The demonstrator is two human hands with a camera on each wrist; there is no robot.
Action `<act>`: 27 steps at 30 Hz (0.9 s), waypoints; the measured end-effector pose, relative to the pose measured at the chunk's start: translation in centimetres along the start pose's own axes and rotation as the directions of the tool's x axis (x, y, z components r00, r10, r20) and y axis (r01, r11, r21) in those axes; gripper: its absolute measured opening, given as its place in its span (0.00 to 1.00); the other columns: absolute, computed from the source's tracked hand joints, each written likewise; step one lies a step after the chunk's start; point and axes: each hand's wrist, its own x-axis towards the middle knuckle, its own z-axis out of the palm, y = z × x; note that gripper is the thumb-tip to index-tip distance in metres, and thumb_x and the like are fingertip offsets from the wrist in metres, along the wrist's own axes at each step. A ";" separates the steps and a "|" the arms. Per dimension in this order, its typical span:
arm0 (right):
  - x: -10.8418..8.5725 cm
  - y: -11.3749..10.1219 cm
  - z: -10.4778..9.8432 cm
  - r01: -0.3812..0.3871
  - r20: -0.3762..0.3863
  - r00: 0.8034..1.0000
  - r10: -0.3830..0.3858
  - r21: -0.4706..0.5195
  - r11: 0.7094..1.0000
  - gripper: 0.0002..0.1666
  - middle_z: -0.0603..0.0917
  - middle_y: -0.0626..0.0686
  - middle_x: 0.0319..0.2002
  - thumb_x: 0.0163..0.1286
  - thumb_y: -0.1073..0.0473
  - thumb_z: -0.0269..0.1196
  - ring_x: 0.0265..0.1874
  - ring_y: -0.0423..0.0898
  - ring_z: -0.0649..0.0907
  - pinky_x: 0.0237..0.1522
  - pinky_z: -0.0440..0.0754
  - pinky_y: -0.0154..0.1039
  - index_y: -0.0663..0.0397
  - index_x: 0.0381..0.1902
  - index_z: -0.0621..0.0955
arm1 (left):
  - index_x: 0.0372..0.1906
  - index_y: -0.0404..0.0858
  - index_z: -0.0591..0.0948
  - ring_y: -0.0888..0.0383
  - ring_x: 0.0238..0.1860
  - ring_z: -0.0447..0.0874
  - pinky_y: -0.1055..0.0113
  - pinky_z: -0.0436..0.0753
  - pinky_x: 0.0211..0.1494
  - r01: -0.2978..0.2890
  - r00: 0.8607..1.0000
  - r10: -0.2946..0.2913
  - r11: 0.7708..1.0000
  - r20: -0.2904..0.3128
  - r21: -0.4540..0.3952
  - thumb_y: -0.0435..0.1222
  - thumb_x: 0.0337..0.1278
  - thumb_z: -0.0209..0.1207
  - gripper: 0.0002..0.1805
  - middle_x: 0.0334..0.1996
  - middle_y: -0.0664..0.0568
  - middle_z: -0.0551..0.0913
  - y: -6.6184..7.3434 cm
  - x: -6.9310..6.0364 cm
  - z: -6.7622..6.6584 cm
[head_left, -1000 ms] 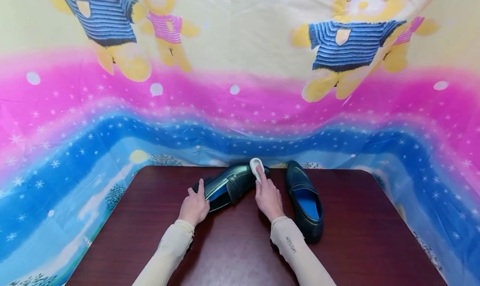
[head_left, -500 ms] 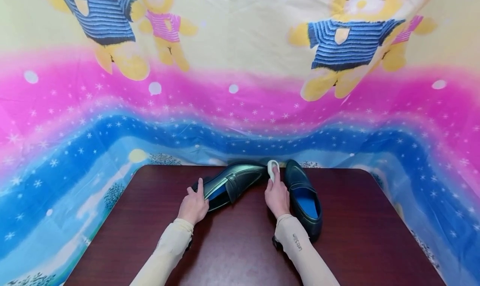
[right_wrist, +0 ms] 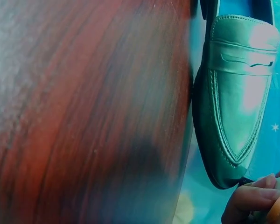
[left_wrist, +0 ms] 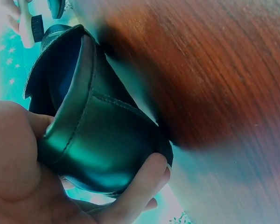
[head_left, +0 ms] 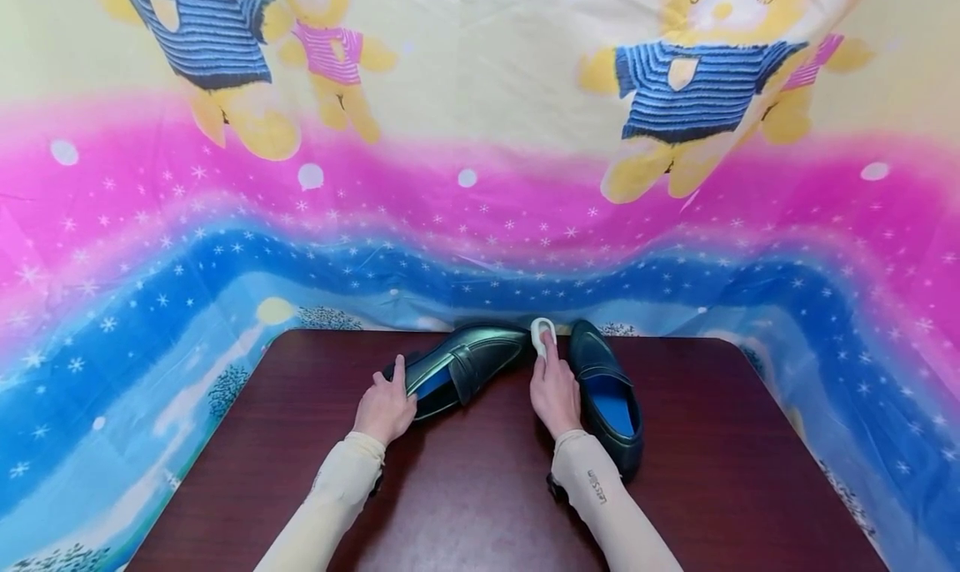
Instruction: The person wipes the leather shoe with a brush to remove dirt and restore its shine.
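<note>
A dark loafer [head_left: 487, 359] with a blue insole lies angled at the table's back edge. My left hand [head_left: 386, 407] grips its heel; the left wrist view shows the thumb inside the opening and fingers round the heel [left_wrist: 98, 144]. At the toe, my right hand [head_left: 556, 393] holds a white oval-backed brush [head_left: 537, 330], index finger along its back. Its black bristles [left_wrist: 37, 28] show in the left wrist view. In the right wrist view, the toe [right_wrist: 231, 172] almost meets my right fingers, which also hold something orange [right_wrist: 277, 209].
The second dark loafer [head_left: 609, 405] stands just right of my right hand, toe at the back edge. Both shoes are on a dark red wooden table [head_left: 465, 505]. A printed cloth [head_left: 480, 213] with bears and snowflakes hangs close behind the table.
My right hand has moved right with the brush, from the top of the toe to just past its tip, then slightly back left. My left hand has stayed on the heel.
</note>
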 end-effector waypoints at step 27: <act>-1.3 1.3 0.5 -0.047 0.155 0.985 0.082 -0.218 0.975 0.39 0.76 0.71 0.48 0.76 0.57 0.60 0.29 0.62 0.81 0.41 0.83 0.61 0.51 0.81 0.61 | 0.75 0.52 0.72 0.55 0.20 0.73 0.56 0.77 0.23 -0.128 0.982 0.148 0.979 -0.120 0.157 0.43 0.64 0.65 0.34 0.56 0.40 0.79 -0.3 0.2 -0.5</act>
